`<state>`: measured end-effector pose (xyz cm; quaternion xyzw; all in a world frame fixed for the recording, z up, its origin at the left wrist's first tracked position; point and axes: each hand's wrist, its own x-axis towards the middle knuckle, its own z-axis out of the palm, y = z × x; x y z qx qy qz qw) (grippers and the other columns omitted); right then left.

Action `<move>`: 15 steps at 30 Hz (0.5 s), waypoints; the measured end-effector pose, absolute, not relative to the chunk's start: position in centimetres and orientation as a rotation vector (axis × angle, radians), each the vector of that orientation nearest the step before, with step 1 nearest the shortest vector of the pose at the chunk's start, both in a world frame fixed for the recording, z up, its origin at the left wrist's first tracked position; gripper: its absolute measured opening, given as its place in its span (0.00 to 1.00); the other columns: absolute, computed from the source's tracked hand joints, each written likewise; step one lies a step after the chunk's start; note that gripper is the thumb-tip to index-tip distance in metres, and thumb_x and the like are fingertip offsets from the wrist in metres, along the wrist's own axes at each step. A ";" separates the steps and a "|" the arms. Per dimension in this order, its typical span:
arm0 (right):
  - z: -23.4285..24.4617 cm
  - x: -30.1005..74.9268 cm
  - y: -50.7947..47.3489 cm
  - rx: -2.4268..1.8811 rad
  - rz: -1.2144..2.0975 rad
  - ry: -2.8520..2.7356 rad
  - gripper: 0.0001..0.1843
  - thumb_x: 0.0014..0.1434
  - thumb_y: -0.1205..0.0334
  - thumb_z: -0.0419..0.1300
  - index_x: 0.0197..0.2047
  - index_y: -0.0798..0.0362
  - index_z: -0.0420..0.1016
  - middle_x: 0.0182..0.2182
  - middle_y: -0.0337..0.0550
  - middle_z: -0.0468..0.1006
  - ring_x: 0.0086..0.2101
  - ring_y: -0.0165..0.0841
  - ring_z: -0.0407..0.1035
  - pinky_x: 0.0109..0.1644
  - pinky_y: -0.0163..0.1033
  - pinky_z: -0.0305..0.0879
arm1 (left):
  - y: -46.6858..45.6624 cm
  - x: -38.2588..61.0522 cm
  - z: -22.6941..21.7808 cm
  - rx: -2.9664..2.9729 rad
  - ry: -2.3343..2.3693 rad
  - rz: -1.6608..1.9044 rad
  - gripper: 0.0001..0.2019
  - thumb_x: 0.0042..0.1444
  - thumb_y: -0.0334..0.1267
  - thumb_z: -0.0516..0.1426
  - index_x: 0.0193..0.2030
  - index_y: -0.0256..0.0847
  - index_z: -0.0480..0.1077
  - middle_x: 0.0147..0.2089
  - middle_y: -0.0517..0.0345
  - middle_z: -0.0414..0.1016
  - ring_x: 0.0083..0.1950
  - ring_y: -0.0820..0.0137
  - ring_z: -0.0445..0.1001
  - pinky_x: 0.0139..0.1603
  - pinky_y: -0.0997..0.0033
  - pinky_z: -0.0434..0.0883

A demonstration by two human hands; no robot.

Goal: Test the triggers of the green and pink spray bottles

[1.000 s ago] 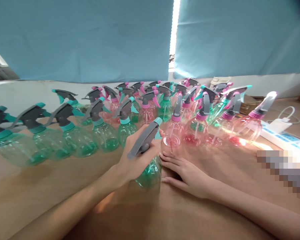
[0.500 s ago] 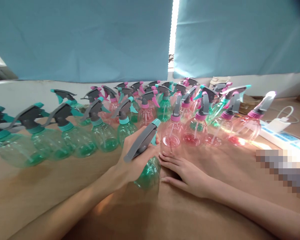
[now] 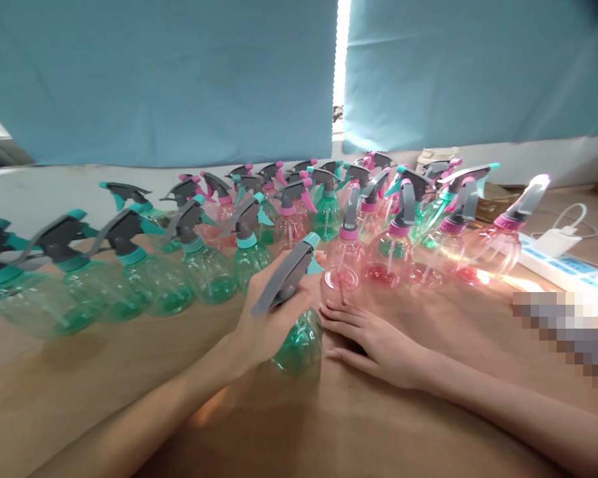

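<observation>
My left hand [image 3: 266, 318] is closed around the neck of a green spray bottle [image 3: 299, 345] with a grey and teal trigger head. The hand covers the bottle's collar and part of its trigger. My right hand [image 3: 373, 338] lies flat on the brown table [image 3: 408, 425], palm down with fingers apart, just right of the held bottle. Its fingertips are close to the base of a pink spray bottle [image 3: 341, 275]; whether they touch it I cannot tell. Left of my left hand stands a green spray bottle [image 3: 206, 272] in a row of similar ones.
Several green and pink spray bottles crowd the back, among them a pink one [image 3: 292, 229]. On the right lie a white power strip [image 3: 553, 262] and a white plug with a cable [image 3: 558, 239]. Blue blinds [image 3: 169, 79] hang behind.
Almost nothing differs. The view has shifted slightly; my left hand still holds the green spray bottle and my right hand still rests on the table.
</observation>
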<state>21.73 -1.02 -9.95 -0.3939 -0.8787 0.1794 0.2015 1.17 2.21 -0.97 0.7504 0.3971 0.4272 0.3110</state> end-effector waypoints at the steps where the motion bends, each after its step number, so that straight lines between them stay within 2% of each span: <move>1: -10.0 21.7 -1.0 -1.097 0.502 -2.443 0.30 0.68 0.46 0.50 0.68 0.51 0.60 0.65 0.48 0.62 0.64 0.43 0.55 0.68 0.54 0.52 | 2.2 1.2 -1.0 1.982 1.048 1.129 0.03 0.51 0.33 0.55 0.31 0.46 0.66 0.28 0.64 0.69 0.29 0.69 0.69 0.29 0.68 0.67; 7: -10.0 21.7 -1.1 -1.094 0.482 -2.445 0.29 0.68 0.47 0.50 0.67 0.52 0.62 0.65 0.49 0.63 0.64 0.43 0.56 0.68 0.54 0.52 | 2.2 1.3 -0.9 1.972 1.023 1.141 0.03 0.51 0.33 0.54 0.31 0.46 0.64 0.28 0.64 0.67 0.28 0.70 0.67 0.29 0.69 0.64; 12: -10.0 21.7 -1.1 -1.087 0.482 -2.422 0.29 0.67 0.47 0.51 0.67 0.50 0.62 0.65 0.48 0.63 0.64 0.43 0.56 0.67 0.54 0.53 | 2.3 1.2 -1.3 1.941 1.020 1.093 0.05 0.54 0.34 0.55 0.38 0.46 0.66 0.28 0.65 0.65 0.28 0.71 0.66 0.32 0.69 0.65; 15: -10.0 21.7 -1.1 -1.096 0.482 -2.425 0.29 0.68 0.47 0.51 0.67 0.50 0.62 0.65 0.48 0.64 0.64 0.43 0.56 0.68 0.54 0.53 | 2.3 1.2 -1.3 1.941 1.007 1.090 0.04 0.54 0.34 0.55 0.36 0.47 0.65 0.25 0.67 0.63 0.27 0.71 0.65 0.30 0.69 0.64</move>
